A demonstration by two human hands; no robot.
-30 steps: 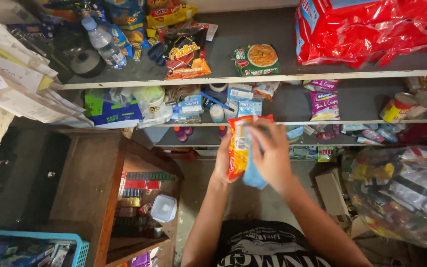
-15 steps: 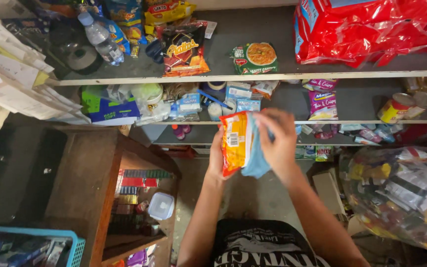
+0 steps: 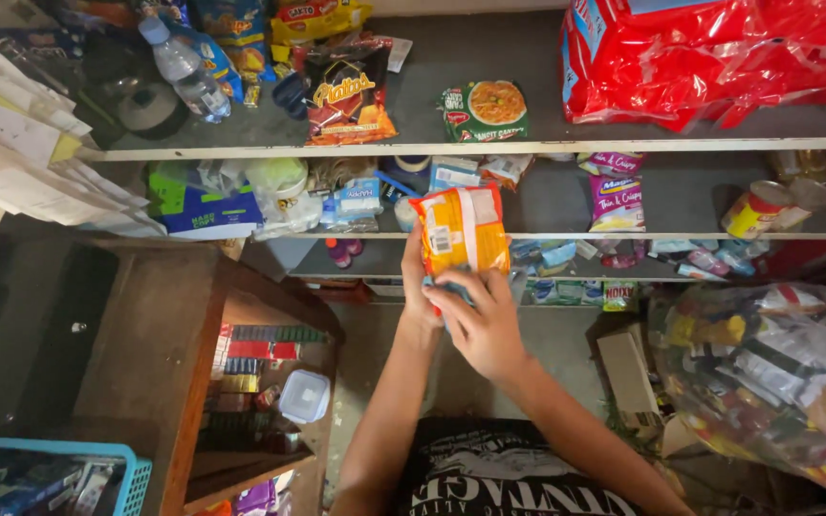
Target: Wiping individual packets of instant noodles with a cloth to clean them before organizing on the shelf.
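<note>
— So, holding what?
— Orange snack packet (image 3: 461, 231), upright, raised in front of the middle shelf (image 3: 681, 236). Left hand (image 3: 417, 277) clamped on its left edge; right hand (image 3: 482, 323) closed over the bottom edge, covering something light blue, too hidden to identify.
— Around it?
— Far up on the top shelf, a dark chip bag (image 3: 348, 94) left of a green noodle pack (image 3: 486, 110); big red plastic bag (image 3: 719, 57) far right. Clear bag of goods (image 3: 767, 373) near right. Wooden cabinet (image 3: 160, 354) near left.
</note>
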